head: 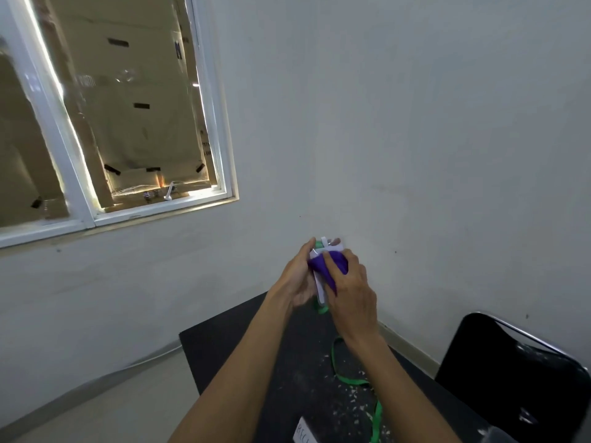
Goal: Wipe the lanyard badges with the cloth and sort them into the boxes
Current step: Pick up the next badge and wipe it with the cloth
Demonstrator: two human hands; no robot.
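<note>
Mostly hidden between left hand (pixel 299 279), right hand (pixel 351 292) and purple cloth (pixel 329 265): badge (pixel 320 287), face unreadable. Green lanyard (pixel 347 378) cut off at bottom edge, likewise white label (pixel 303 431), lettering too partial to read. Black chair (pixel 511 372) cropped at right, surface (pixel 256 362) cropped below.

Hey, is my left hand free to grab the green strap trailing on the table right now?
Probably not: the left hand grips the badge while the right hand presses the purple cloth on it. The strap itself lies uncovered on the table.
</note>
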